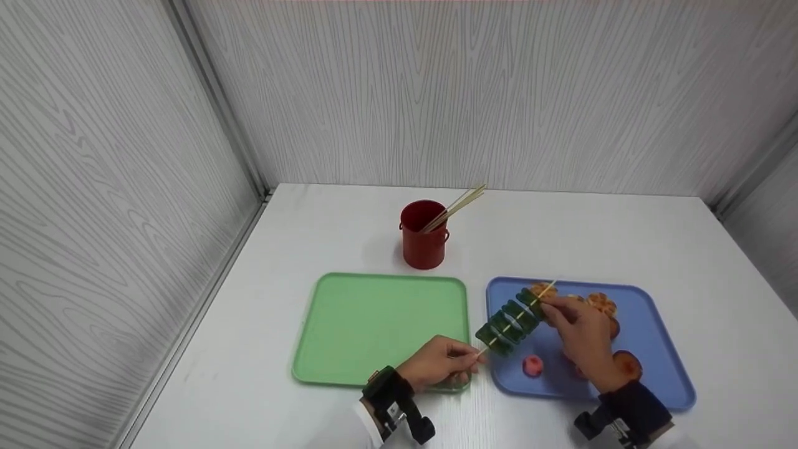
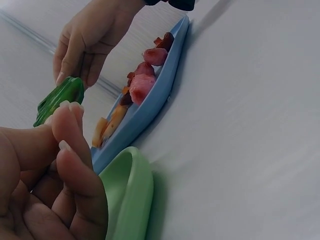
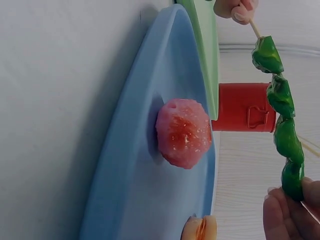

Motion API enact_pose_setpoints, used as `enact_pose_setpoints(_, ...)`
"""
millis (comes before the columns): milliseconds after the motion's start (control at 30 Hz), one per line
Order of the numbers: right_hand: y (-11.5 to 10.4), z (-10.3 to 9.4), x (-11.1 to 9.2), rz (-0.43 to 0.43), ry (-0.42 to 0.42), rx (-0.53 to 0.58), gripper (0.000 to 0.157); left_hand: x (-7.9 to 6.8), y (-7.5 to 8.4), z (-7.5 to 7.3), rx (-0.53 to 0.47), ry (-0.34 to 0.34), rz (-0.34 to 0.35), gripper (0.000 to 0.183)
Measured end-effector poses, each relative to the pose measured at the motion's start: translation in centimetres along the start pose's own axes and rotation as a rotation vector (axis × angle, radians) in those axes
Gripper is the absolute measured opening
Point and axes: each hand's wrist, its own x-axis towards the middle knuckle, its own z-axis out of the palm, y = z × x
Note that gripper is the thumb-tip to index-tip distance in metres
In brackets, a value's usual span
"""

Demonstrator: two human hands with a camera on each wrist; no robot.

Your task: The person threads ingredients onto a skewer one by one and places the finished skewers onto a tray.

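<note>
A thin bamboo skewer (image 1: 548, 287) carries several folded, glossy green pepper pieces (image 3: 287, 137) in a row. It slants over the left part of the blue tray (image 1: 661, 349), its tip poking out past the topmost piece. My left hand (image 1: 439, 362) pinches the bare lower end between thumb and fingers, above the green tray's right edge. At the upper end, the thumb and fingers of my right hand (image 1: 583, 333) grip the last pepper piece. Beneath the hands, a pink ball (image 3: 183, 133) lies on the blue tray.
Golden waffle-like pieces (image 1: 601, 304) and brown round pieces (image 1: 627, 365) lie on the blue tray around my right hand. To the left is a green tray (image 1: 380, 324). Behind the trays stands a red bucket (image 1: 424, 249) with loose skewers (image 1: 461, 202) leaning out rightward.
</note>
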Motion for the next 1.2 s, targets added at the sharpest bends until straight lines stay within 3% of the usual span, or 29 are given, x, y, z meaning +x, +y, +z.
enact_pose_setpoints(200,0.3,0.0,0.0,-0.023,-0.004,0.006,0.011,0.0,0.0,0.0,0.041,0.01,0.018,0.021)
enact_pose_setpoints(433,0.1,-0.1,0.0,-0.041,-0.022,0.0,0.012,-0.4,0.2,0.2,0.087,-0.025,0.025,0.021)
enact_pose_setpoints(833,-0.8,-0.9,-0.2,-0.011,-0.121,-0.051,0.018,-1.2,0.3,0.0,0.188,-0.02,0.049,0.018)
enact_pose_setpoints(1033,-1.4,-1.4,-0.5,0.002,-0.179,-0.069,0.018,-2.3,0.8,-1.7,0.273,0.041,0.092,0.019)
enact_pose_setpoints(1200,-2.0,-1.3,-1.3,-0.05,-0.397,-0.163,0.008,-4.4,1.1,-4.7,0.336,0.096,0.131,0.022)
